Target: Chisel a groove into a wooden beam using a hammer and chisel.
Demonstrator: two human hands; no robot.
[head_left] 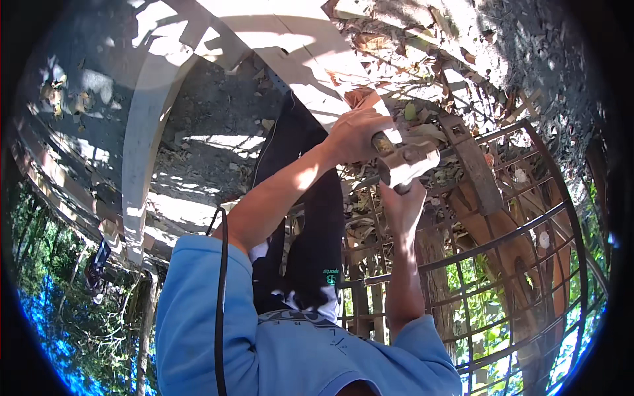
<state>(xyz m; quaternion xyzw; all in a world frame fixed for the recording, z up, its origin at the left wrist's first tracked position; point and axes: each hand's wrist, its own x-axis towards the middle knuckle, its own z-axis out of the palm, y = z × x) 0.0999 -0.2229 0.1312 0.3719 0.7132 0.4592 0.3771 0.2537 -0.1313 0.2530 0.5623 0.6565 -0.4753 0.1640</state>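
My left hand (360, 135), closed, is over a pale wooden board (307, 76). From its fingers sticks out a short, worn brown stub (382, 143), perhaps a chisel's handle; the rest of it is hidden by the hand. Just to the right is a hammer-like tool with a broad, sunlit metal head (409, 162), close to that stub. My right hand (403, 201) is closed around its dark handle, right below the head. Glare blurs the head's exact shape. Whether the head touches the stub I cannot tell.
To the right stands a curved lattice of bars (515, 231), with a short wooden block (481, 175) at its upper edge. A long curved plank (142, 152) runs at the left. Dry leaves (373, 45) and wood scraps litter the shaded ground. My dark trousers (310, 218) lie beneath my arms.
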